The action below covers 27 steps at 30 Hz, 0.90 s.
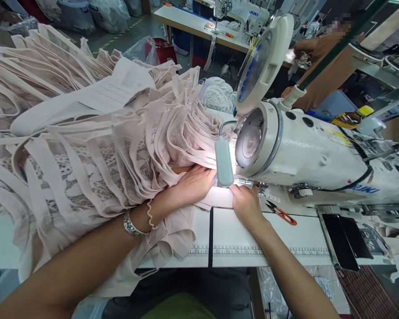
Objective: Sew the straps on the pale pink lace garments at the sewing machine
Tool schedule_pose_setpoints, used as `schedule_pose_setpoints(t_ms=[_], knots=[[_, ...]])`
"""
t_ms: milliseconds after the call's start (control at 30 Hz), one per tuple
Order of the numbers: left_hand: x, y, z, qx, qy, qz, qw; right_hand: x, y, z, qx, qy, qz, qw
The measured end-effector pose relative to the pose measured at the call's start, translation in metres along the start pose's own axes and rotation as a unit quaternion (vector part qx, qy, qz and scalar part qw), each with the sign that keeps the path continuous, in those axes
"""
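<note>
My left hand (197, 185) lies on pale pink fabric (173, 230) left of the sewing machine's needle area. Its fingers stretch toward the needle, and some fingertips are hidden by the fabric and a grey-green lamp (224, 163). My right hand (246, 203) is right beside the presser foot, its fingers bent and closed at the edge of the pink fabric; their tips are partly covered by the sewing machine (306, 146). A large pile of pale pink lace garments (119, 155) spreads to the left, its folds touching my left hand.
Orange-handled thread snips (282, 214) lie right of my right hand. A phone (341, 239) rests at the table's right front. A ruler strip (239, 251) runs along the front edge. Behind stand another sewing machine (249, 17) and a person in brown (332, 62).
</note>
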<state>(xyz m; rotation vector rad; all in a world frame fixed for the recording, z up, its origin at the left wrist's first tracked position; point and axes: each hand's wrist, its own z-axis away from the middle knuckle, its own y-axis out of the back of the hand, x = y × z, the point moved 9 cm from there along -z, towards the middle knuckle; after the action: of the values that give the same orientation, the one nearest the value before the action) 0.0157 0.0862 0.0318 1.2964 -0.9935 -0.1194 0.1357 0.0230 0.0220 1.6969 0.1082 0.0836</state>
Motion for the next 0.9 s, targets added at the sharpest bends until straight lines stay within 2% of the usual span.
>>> schedule_pose_setpoints(t_ms=[267, 500, 800, 900], knots=[[-0.003, -0.001, -0.001, -0.003, 0.02, 0.003, 1.0, -0.01, 0.004, -0.005, -0.059, -0.024, 0.04, 0.997], [-0.005, -0.001, 0.0, -0.002, 0.033, 0.001, 0.999, -0.01, -0.006, -0.004, -0.141, -0.047, 0.073, 0.986], [-0.001, 0.0, 0.0, 0.008, 0.008, 0.004, 1.0, -0.008, -0.008, -0.004, -0.162, -0.061, 0.061, 0.983], [-0.001, 0.0, 0.0, 0.009, 0.0, -0.001, 1.0, -0.008, -0.008, -0.004, -0.151, -0.059, 0.053, 0.985]])
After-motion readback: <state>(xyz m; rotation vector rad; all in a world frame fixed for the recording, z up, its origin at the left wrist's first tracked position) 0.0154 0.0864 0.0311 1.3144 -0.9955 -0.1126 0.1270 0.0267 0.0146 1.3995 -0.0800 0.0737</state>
